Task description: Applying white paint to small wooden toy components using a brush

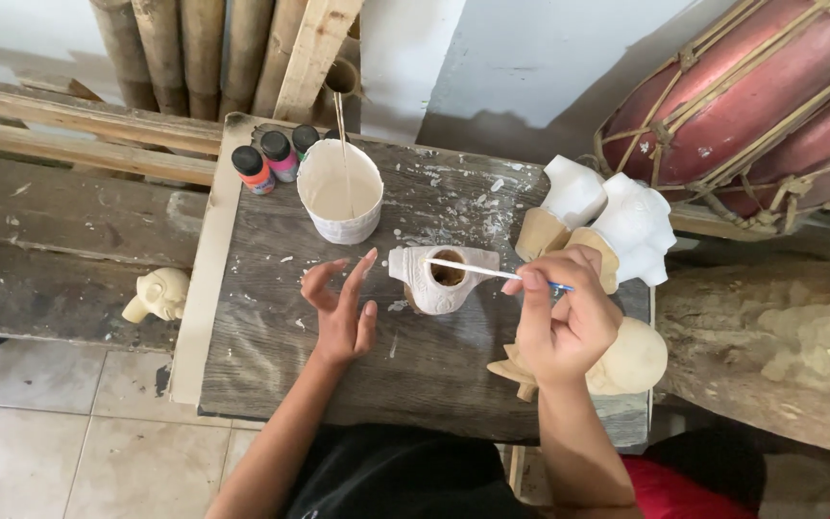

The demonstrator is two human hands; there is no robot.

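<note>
A small carved wooden figure [442, 279], mostly coated white with a bare brown hollow, lies on the dark wooden table [271, 365]. My right hand [564, 317] holds a thin paintbrush [477, 271] whose white tip reaches the figure's hollow. My left hand [343, 308] hovers just left of the figure, fingers spread, holding nothing. A white pot of white paint [340, 192] with a stick in it stands behind the figure.
Three small paint bottles [276, 159] stand left of the pot. White-painted carvings [617, 216] and an unpainted round one [636, 360] sit at the table's right. A pale figurine [158, 293] rests on planks to the left. A red drum [751, 106] lies at the upper right.
</note>
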